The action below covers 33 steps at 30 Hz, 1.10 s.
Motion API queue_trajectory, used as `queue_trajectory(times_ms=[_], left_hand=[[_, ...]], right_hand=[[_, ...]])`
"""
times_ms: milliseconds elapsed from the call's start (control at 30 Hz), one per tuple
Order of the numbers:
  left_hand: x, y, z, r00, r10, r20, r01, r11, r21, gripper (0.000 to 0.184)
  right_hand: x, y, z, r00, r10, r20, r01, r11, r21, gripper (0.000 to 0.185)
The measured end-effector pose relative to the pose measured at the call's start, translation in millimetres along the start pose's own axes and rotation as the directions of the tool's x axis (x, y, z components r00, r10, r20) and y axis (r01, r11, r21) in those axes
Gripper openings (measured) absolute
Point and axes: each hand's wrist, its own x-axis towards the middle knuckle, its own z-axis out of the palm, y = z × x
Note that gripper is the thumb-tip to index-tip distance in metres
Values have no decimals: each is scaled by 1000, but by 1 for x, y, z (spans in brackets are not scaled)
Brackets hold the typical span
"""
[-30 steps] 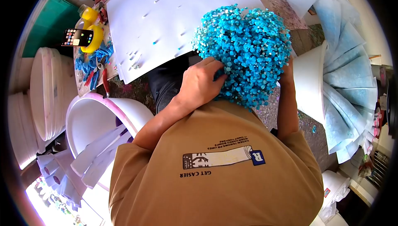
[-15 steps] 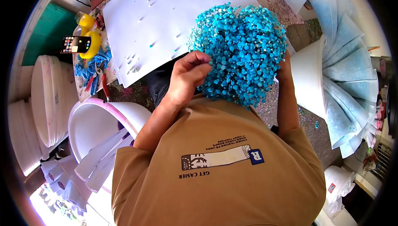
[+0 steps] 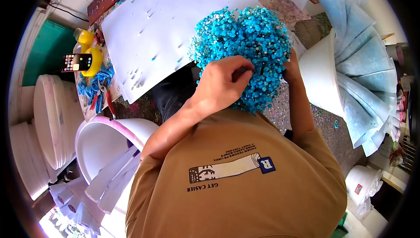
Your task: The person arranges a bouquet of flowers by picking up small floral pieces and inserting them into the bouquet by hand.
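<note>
Turquoise bunch of tiny dense blossoms before the brown printed T-shirt, overlapping the near right corner of smooth white paper sheets on the speckled worktable. Left hand over the bunch's near side, fingers curled, thumb close to forefinger; whether it pinches anything, cannot tell. Right hand at the bunch's right side, fingers hidden by blossoms, grip unclear. Worktable's left edge: black phone with lit screen, next to a rounded yellow object; red-handled pliers at the near left corner.

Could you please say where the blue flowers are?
In the head view, the blue flowers sit slightly right of upper centre, behind the left hand, beside the right hand.
</note>
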Motion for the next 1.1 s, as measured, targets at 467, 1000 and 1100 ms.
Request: queue_trajectory(times_ms=[467, 1000, 1100], left_hand=[[13, -17, 13, 896, 423, -139, -300, 805, 513, 11], [0, -10, 10, 1000, -2, 3, 3, 984, -180, 16], [4, -4, -8, 983, -156, 93, 180, 772, -610, 6]], right_hand=[[0, -6, 3, 998, -59, -5, 57, 991, -124, 85], [-6, -20, 14, 997, -79, 0, 78, 990, -113, 87], [-3, -14, 10, 996, -87, 31, 89, 992, -92, 87]])
